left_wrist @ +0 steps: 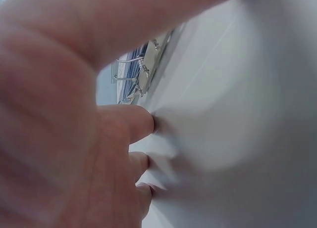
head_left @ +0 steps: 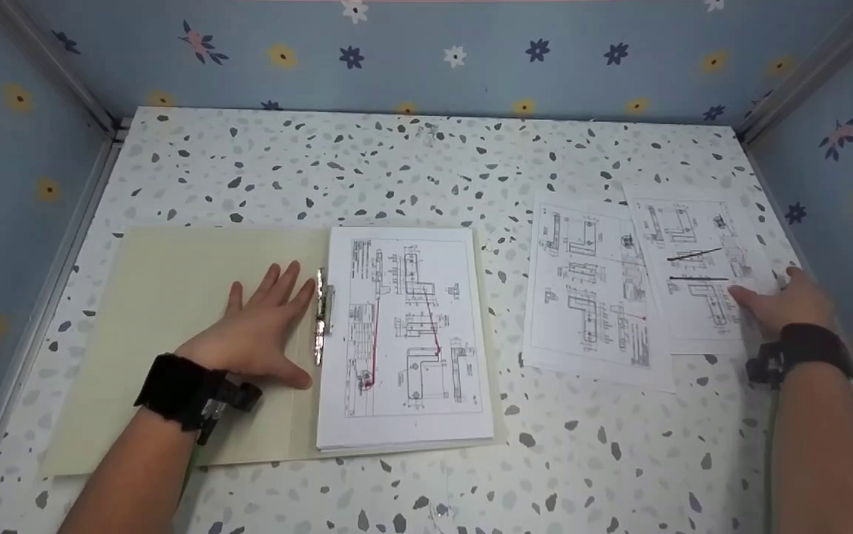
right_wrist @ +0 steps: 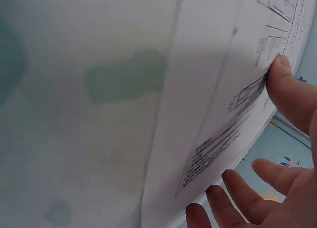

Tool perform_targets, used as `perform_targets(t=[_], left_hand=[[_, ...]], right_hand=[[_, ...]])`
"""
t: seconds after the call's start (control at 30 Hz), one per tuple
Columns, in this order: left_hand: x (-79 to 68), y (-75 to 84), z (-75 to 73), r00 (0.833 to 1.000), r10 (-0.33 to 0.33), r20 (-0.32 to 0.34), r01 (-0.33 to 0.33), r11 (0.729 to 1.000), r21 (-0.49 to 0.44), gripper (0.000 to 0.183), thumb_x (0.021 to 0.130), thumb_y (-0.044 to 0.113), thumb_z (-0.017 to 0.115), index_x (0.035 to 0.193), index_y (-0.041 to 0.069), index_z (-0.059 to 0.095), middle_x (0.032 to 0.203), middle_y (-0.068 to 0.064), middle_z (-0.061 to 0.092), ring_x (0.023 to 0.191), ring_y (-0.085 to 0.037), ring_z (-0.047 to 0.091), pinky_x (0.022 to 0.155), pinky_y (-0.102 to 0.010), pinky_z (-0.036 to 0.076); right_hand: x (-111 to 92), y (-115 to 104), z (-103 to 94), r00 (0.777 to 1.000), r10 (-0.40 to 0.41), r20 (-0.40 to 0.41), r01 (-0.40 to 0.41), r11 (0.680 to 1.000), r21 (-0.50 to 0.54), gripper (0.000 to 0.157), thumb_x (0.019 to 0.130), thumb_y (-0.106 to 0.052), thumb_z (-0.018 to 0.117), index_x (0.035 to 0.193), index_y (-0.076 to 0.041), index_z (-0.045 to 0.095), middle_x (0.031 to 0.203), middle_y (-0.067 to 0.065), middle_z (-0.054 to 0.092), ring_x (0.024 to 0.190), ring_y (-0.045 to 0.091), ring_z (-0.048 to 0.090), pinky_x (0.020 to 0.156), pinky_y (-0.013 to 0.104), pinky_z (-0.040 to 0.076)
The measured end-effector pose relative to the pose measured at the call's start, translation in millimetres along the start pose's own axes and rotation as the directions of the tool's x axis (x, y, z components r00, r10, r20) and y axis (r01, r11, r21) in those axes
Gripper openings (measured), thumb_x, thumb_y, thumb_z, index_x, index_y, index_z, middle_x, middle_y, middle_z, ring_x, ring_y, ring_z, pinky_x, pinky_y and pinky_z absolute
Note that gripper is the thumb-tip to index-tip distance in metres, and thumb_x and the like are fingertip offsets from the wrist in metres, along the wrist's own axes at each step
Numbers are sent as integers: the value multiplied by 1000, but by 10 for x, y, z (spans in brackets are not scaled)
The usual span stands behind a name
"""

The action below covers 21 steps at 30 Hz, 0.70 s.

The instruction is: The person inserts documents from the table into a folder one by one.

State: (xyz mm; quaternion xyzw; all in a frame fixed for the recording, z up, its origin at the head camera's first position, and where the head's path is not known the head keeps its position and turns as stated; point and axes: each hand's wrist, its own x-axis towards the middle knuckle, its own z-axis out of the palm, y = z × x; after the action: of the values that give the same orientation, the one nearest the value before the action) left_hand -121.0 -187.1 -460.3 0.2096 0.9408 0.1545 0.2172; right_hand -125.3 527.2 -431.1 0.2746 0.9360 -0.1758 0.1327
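Note:
My left hand (head_left: 252, 330) rests with fingers spread on the left cover of an open cream folder (head_left: 174, 297). Beside its fingertips is the folder's metal ring clip (head_left: 320, 319). A stack of white drawing sheets (head_left: 412, 426) lies in the right half, its top sheet marked with red lines. Over at the right, two loose drawing sheets lie partly overlapped: the left one (head_left: 590, 356) has a short red line, the right one (head_left: 697, 337) two black lines. My right hand (head_left: 801, 304) touches the right sheet with its thumb (right_wrist: 285, 84), the other fingers loosely bent along its edge.
The speckled white table (head_left: 590, 452) has blue flowered panels (head_left: 471, 74) at its back and both sides. The right panel (head_left: 849, 222) stands close to my right hand. Each wrist wears a black strap with a small camera.

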Motion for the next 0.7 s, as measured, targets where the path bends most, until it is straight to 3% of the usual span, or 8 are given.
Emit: perform_targets(t=[0.3, 0.47, 0.57, 0.7], left_hand=[[0, -14, 42, 1000, -6, -2, 6, 1000, 11, 139, 55, 55, 91, 160, 10, 12, 166, -17, -7, 150, -41, -10, 105, -77, -5], [9, -23, 36, 1000, -8, -7, 8, 1000, 5, 139, 54, 56, 91, 161, 12, 13, 166, -15, -7, 150, -40, -11, 106, -76, -6], [12, -32, 35, 1000, -10, -5, 10, 1000, 6, 140, 54, 58, 91, 161, 12, 13, 166, -15, -8, 150, -39, -12, 107, -76, -6], [22, -30, 34, 1000, -7, 0, 7, 1000, 15, 140, 54, 58, 90, 161, 12, 12, 166, -15, -9, 150, -39, -12, 106, -76, -6]], right_hand=[[-49, 18, -14, 993, 97, 61, -105, 985, 135, 111, 90, -61, 60, 155, 8, 2, 153, 41, 15, 134, 58, 25, 108, 68, 25], [-36, 40, -31, 995, 74, 67, -83, 988, 129, 115, 89, -62, 60, 152, 12, -1, 151, 43, 17, 134, 60, 25, 108, 68, 24], [1, 25, -30, 997, 64, 41, -68, 992, 110, 117, 88, -63, 62, 153, 11, -1, 152, 43, 14, 136, 61, 21, 109, 68, 22], [53, 21, 13, 998, 57, -14, -55, 995, 87, 111, 90, -57, 65, 153, 10, 4, 151, 42, 19, 134, 59, 26, 110, 66, 24]])
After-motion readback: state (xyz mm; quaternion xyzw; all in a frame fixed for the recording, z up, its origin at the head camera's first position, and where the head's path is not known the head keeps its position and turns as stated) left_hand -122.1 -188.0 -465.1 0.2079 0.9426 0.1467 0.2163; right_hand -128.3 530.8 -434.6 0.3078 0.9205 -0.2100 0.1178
